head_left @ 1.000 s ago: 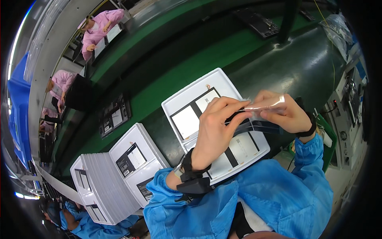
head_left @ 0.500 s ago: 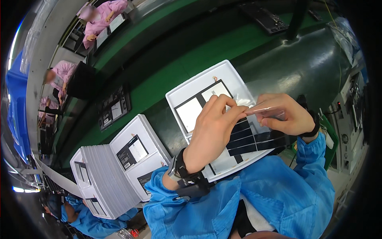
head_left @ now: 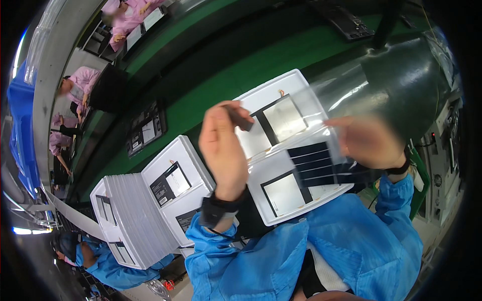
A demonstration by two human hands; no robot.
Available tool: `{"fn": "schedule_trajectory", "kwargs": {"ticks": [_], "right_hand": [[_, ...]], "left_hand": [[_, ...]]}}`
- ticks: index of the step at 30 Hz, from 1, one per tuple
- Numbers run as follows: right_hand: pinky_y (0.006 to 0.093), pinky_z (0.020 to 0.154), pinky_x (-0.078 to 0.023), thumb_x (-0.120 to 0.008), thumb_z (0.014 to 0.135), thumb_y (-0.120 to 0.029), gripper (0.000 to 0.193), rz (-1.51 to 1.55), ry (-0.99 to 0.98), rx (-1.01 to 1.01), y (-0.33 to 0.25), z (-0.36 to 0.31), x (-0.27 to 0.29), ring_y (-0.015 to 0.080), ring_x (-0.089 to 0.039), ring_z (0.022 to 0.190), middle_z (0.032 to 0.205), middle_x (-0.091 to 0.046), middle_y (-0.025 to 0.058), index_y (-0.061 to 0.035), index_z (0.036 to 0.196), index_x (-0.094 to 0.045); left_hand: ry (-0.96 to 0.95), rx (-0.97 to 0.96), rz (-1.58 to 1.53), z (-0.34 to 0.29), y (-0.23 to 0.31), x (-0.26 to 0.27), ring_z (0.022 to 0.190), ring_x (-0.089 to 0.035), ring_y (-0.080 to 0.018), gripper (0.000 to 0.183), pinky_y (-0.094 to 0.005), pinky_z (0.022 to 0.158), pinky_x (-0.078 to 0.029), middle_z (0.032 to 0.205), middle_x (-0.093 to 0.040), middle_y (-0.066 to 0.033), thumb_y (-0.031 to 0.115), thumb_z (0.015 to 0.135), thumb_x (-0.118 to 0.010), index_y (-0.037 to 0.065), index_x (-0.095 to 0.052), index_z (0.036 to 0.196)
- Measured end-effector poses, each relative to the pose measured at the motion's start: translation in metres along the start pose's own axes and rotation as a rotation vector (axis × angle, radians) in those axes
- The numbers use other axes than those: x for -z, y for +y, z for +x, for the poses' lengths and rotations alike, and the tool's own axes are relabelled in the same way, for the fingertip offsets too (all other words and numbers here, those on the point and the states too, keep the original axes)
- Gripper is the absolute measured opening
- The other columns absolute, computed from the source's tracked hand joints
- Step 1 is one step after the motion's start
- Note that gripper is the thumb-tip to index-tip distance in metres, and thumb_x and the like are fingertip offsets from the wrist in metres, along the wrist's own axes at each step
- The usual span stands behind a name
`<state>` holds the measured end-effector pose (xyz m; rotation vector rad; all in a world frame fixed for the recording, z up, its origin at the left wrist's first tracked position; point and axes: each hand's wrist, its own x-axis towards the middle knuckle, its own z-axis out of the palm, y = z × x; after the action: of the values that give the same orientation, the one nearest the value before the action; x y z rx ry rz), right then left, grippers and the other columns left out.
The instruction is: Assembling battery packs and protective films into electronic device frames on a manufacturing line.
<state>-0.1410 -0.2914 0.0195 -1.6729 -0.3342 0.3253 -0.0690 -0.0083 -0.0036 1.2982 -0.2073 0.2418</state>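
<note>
My left hand is closed on a small black strip, raised over the left side of a white tray. Flat silver-and-black battery packs lie in that tray, one in the upper part with a short wire lead, another in the lower part. To the right, my right hand is blurred by motion, its fingers at the edge of a clear film sheet. The sheet carries several black strips and covers part of the tray.
A stack of white trays stands left, its top tray holding more batteries. Open device bodies lie on the green conveyor belt. People in pink work across it; a person in blue is at lower left.
My left hand has moved left, away from the film sheet, with a black strip in its fingers. My right hand has shifted slightly right, and the sheet now lies lower and flatter over the tray.
</note>
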Motion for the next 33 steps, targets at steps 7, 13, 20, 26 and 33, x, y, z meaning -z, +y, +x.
{"fn": "schedule_trajectory", "kwargs": {"ticks": [7,13,20,26,33], "right_hand": [[0.0225,0.072,-0.049,-0.07,0.089,-0.003,0.065,-0.078,0.578,-0.08,0.08,-0.039,0.08,0.0065,-0.059,0.076,0.083,-0.063,0.0003,0.0005,0.149,-0.046],[0.0385,0.093,-0.05,-0.084,0.075,-0.006,0.089,-1.089,0.876,-0.1,0.149,-0.04,0.089,0.0336,-0.058,0.115,0.125,-0.056,0.0195,-0.0062,0.153,-0.04],[0.0304,0.087,-0.055,-0.077,0.088,-0.006,0.051,-0.237,0.258,0.17,0.03,0.031,-0.006,0.0169,-0.069,0.098,0.115,-0.069,0.0102,-0.0046,0.136,-0.06],[0.0257,0.082,-0.058,-0.078,0.087,-0.001,0.048,0.243,-0.155,-0.077,0.008,0.084,-0.041,0.0133,-0.072,0.087,0.099,-0.073,0.0091,0.0003,0.131,-0.061],[0.0198,0.07,-0.054,-0.076,0.087,0.001,0.038,0.109,0.39,-0.061,0.055,0.115,-0.026,0.0093,-0.072,0.077,0.083,-0.072,0.005,0.0005,0.123,-0.065]], "left_hand": [[-0.408,-0.027,0.107,0.002,0.019,0.058,0.095,-0.068,-0.0238,0.064,-0.0356,0.09,-0.05,0.114,-0.072,-0.0181,0.054,0.108,-0.038,-0.003,-0.055,0.132],[-0.619,-0.302,0.559,0.011,0.0,0.049,0.132,-0.054,-0.0338,0.134,-0.0438,0.112,-0.039,0.14,-0.062,-0.0149,0.087,0.049,-0.065,0.001,-0.044,0.15],[-0.719,-0.439,0.626,0.017,-0.005,0.028,0.136,-0.049,-0.0377,0.143,-0.0453,0.113,-0.038,0.151,-0.051,-0.0149,0.083,0.037,-0.073,0.002,-0.042,0.151],[-0.75,-0.443,0.607,0.021,-0.01,0.027,0.134,-0.05,-0.0382,0.129,-0.0454,0.11,-0.041,0.148,-0.054,-0.0149,0.064,0.045,-0.086,0.004,-0.044,0.15],[-0.578,-0.446,1.085,0.009,-0.043,0.041,0.099,-0.063,-0.0313,0.039,-0.0401,0.083,-0.054,0.112,-0.065,-0.0116,0.015,0.081,-0.079,-0.003,-0.068,0.114]]}}
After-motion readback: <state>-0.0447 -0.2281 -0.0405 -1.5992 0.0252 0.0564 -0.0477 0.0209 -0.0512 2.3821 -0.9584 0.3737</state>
